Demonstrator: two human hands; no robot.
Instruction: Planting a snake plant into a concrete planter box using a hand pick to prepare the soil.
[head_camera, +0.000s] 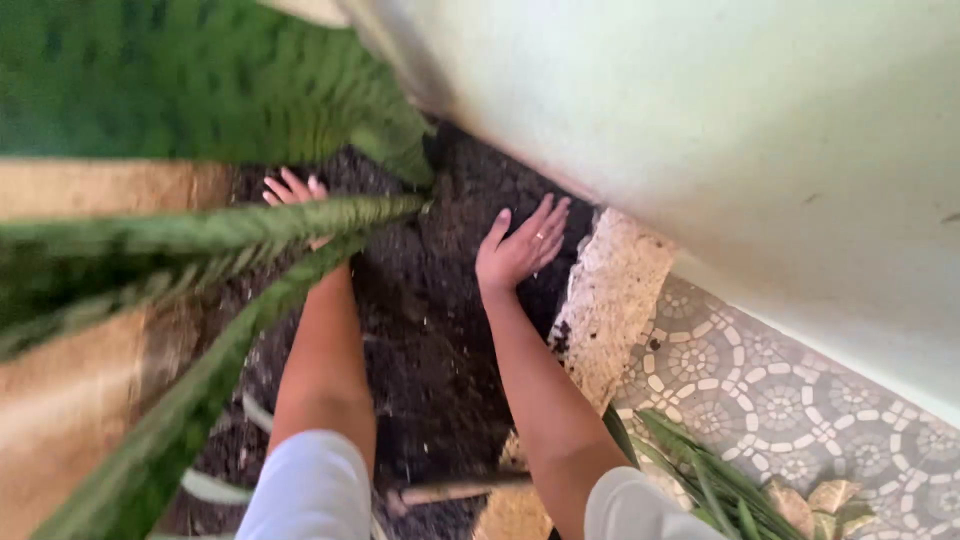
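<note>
Soil bed (430, 330) in middle, running from near edge up to wall (700, 110) at far right. Both hands flat on soil — left hand (295, 195) far left, partly under plant leaves (200, 240); right hand (520, 250) near wall. Stone edging (610, 300) right of soil; tiled floor (790, 400) beyond it. Cut leaves (720, 480) on floor, near right — stick (450, 492) on soil between forearms.
</note>
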